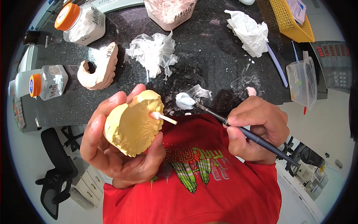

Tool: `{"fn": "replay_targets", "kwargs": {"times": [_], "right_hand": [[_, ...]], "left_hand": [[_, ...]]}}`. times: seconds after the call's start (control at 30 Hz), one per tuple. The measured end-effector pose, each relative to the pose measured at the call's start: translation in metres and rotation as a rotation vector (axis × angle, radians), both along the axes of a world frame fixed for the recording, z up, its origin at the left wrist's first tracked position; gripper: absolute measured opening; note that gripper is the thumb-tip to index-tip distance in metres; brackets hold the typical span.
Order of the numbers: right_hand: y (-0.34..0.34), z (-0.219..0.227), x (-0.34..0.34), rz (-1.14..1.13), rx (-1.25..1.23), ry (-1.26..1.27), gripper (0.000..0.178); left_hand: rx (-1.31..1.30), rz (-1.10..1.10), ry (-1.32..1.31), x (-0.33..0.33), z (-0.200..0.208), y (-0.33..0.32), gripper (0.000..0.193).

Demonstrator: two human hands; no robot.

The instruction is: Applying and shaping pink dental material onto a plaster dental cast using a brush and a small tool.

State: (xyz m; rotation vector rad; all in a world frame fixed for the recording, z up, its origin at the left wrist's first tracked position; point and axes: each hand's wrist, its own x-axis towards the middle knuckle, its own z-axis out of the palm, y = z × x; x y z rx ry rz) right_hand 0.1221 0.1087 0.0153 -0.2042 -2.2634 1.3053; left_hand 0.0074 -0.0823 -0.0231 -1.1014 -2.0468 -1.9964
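Observation:
My left hand (123,153) is closed around a yellow dental cast (128,125), gripping it by its sides above the counter's front edge. A short white rod (167,119) sticks out of a whitish patch with a reddish rim among the cast's teeth. Between thumb and fingers, my right hand (257,127) pinches a slim brush (257,139) with a dark handle. The brush tip points left and reaches the edge of a small mound of white paste (184,100) on the counter; whether it touches cannot be told.
Crumpled plastic film (153,54), a pink plaster cast (99,69) and orange-lidded powder jars (87,26) stand beyond my left hand. Further right are crumpled tissue (248,31), a lilac-handled tool (278,65), a clear plastic box (302,82) and a yellow basket (296,31). The dark counter (209,48) carries white crumbs.

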Motion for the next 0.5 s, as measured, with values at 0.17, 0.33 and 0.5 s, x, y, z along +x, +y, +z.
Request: {"fn": "replay_targets", "kwargs": {"times": [0.17, 0.33, 0.5], "right_hand": [[-0.0001, -0.0005, -0.0012, 0.022, -0.021, 0.020, 0.015], [0.0013, -0.0009, -0.0018, 0.043, -0.006, 0.017, 0.014], [0.0026, 0.0025, -0.0032, 0.057, 0.011, 0.022, 0.015]], "left_hand": [[-0.002, -0.005, 0.004, 0.0009, 0.0007, 0.0010, 0.081], [-0.010, -0.053, -0.004, -0.0007, -0.0006, 0.0007, 0.080], [-0.001, -0.043, -0.015, 0.0005, 0.0010, 0.0014, 0.079]]}}
